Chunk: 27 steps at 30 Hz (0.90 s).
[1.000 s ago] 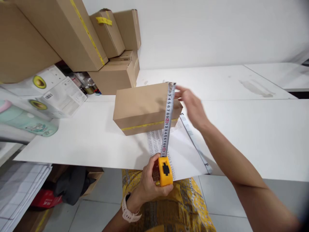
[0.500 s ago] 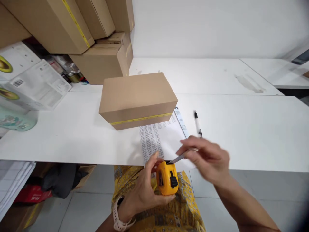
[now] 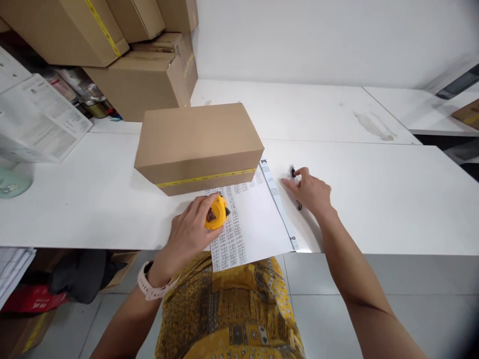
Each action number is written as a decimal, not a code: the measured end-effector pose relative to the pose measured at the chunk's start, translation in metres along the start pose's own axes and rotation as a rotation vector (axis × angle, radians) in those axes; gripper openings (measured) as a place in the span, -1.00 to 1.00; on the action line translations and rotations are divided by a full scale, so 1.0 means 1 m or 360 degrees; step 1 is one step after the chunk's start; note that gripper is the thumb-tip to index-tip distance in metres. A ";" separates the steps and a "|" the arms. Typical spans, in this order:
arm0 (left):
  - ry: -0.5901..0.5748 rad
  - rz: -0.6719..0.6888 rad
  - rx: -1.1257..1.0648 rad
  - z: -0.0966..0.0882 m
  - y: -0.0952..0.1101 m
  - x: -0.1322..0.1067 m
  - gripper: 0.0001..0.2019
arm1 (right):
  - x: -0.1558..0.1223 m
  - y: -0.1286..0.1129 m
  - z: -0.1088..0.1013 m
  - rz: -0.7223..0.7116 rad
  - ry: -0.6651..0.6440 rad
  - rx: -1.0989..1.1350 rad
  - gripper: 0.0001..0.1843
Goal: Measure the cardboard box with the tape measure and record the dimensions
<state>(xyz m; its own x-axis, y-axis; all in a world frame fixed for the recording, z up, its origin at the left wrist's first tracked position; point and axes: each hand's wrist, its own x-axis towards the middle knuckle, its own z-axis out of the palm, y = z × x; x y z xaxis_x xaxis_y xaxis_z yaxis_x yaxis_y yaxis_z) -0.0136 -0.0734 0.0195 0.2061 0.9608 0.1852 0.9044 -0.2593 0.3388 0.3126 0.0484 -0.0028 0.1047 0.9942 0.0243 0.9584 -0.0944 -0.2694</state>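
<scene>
My left hand (image 3: 191,222) is closed round a yellow tape measure (image 3: 216,213) with a black button, at the near edge of the table over a sheet of printed paper (image 3: 260,219). No blade shows drawn out of the tape measure. My right hand (image 3: 311,193) reaches over a clear pen with black ends (image 3: 293,171) lying on the table. Thumb and forefinger are apart on either side of the pen, whose middle is hidden by the hand. A closed cardboard box (image 3: 200,132) with a yellow tape strip covers the far part of the paper.
Stacked cardboard boxes (image 3: 136,77) stand at the back left. Beside them are a white printed carton (image 3: 48,117) and a pale green container (image 3: 15,183). A white wall (image 3: 318,40) rises behind the white table (image 3: 374,199). Dark and red items lie low at left.
My right hand has let go of the tape measure's blade and moved over to the pen. My left hand has carried the tape measure forward and left, above the paper.
</scene>
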 end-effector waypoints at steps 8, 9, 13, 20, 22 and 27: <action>0.0029 0.0120 0.0274 0.011 -0.001 0.020 -0.52 | 0.001 0.018 0.007 -0.0113 0.0030 0.1012 -0.60; 0.0059 0.0208 0.0220 0.018 0.004 0.021 -0.52 | 0.000 0.019 0.003 -0.0107 0.0031 0.1317 -0.60; -0.0178 0.0595 -0.0237 0.053 0.031 0.028 -0.43 | -0.006 0.015 -0.012 -0.0201 -0.0075 0.2040 -0.56; -0.0461 0.0787 -0.0508 0.089 0.043 0.049 -0.19 | -0.017 -0.008 -0.002 -0.0384 -0.0455 0.2245 -0.69; -0.0460 0.0796 -0.0513 0.088 0.041 0.050 -0.19 | -0.017 -0.016 0.002 -0.0399 -0.0529 0.2320 -0.63; -0.0421 0.0770 -0.0609 0.089 0.043 0.050 -0.20 | -0.014 -0.034 0.008 -0.0331 -0.0942 0.2291 -0.41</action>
<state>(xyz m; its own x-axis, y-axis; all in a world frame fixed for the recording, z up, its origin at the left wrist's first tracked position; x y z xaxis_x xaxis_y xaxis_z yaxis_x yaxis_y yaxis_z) 0.0690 -0.0276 -0.0385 0.6839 0.7064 0.1825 0.5007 -0.6364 0.5867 0.2765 0.0379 -0.0022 -0.4378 0.8939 -0.0968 -0.1426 -0.1753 -0.9741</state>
